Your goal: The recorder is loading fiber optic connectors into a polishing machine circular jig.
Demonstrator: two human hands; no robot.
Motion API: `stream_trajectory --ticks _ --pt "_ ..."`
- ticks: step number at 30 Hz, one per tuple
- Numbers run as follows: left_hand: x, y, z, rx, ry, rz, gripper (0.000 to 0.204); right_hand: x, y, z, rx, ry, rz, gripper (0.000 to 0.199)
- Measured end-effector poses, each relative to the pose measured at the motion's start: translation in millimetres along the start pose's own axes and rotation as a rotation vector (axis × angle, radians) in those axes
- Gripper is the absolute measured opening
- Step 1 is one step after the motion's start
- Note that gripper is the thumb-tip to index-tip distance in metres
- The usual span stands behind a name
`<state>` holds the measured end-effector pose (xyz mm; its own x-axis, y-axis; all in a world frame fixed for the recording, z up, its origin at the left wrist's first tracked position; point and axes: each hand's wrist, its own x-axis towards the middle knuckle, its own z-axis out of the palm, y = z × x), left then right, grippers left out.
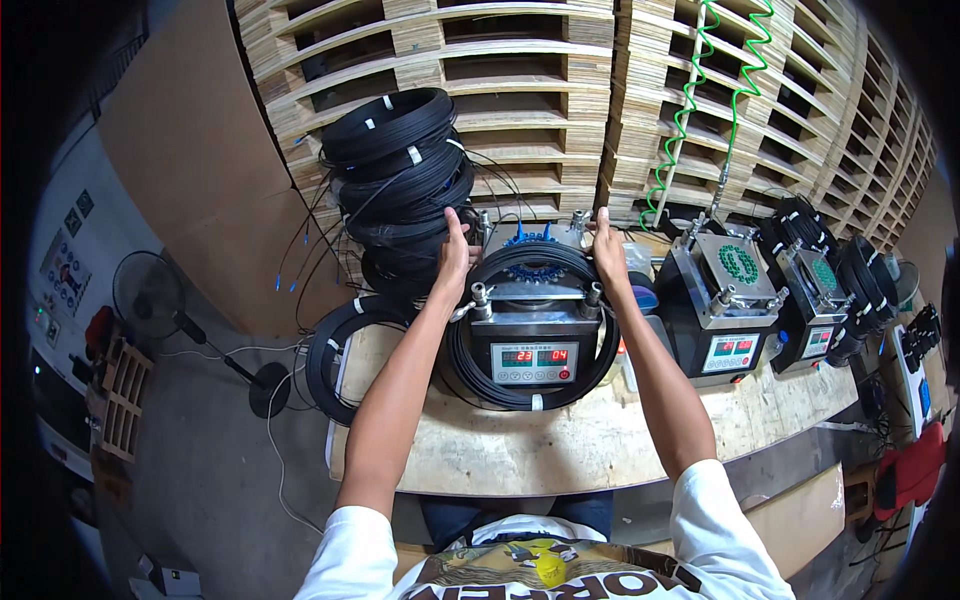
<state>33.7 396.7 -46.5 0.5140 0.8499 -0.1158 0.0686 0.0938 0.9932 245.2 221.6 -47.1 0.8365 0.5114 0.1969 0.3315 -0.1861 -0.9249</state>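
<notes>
A black cable coil hangs around the front of a boxy metal machine at the centre of the view, with a white tie at the coil's six o'clock. Inside the loop, a display panel shows lit red digits; toward twelve o'clock sits a ring of blue fittings, partly covered by cable.

Taking the machine as the dial's centre, the left hand is at ten o'clock and the right hand at two, both just beside its upper part. On each, one digit points upward, apart from the rest; the other fingers are largely hidden, so I cannot tell whether they pinch or press anything.

At half past ten stands a tall, leaning pile of black coils, blue-tipped cable ends trailing from it. A single loose coil overhangs the edge of the wooden bench at nine. Toward three o'clock are two similar machines, each topped with a green ring.

Farther out, stacked wooden pallets fill twelve o'clock, green spiral hoses hang at one, a standing fan is at nine, and a red chair at four.
</notes>
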Motion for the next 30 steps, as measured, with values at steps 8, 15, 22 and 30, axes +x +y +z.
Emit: stream_trajectory --ticks 8,15,22,30 --pt "8 -1 3 -0.166 0.072 0.081 0.102 4 6 6 0.203 -0.050 0.006 0.084" --pt "-11 14 8 0.005 0.063 0.115 0.093 -1 -1 0 0.067 0.046 0.053 0.081" --pt "-21 18 3 0.051 0.160 0.126 0.092 -11 -8 4 0.235 -0.001 -0.040 0.071" --pt "-27 23 5 -0.065 0.095 0.092 0.094 -2 6 4 0.268 0.041 -0.183 0.065"
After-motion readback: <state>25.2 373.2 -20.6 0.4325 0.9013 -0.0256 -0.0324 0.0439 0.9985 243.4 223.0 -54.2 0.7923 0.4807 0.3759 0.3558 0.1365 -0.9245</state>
